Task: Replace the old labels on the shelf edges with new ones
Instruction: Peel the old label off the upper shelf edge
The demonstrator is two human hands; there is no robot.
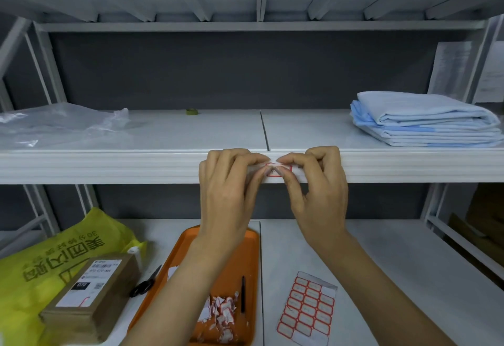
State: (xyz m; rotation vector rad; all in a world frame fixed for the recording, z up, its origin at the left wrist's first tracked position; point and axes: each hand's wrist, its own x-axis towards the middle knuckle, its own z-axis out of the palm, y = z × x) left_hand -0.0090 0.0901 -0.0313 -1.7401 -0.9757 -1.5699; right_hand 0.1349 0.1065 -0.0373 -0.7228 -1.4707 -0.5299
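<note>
The person is standing at a white rack, both hands raised to the front lip of the middle shelf edge. A small red-bordered label is sitting on that lip near the middle of the rack, facing outward, its long axis running along the edge from nine o'clock to three o'clock.

The left hand is curling its fingers and pinching at the label's nine o'clock end. A pale, see-through strip is showing under those fingers; I cannot tell what it is. The right hand is curling in the same way, thumb and forefinger nipping the label from the three o'clock side. The fingertips of the two hands are nearly touching over its top edge.

On the lower shelf, at six o'clock of the hands, an orange tray is holding torn label scraps and a dark pen. A sheet of new labels is lying just beside the tray at its three o'clock side. Scissors, a cardboard box and a yellow bag are lying off at its nine o'clock side.
</note>
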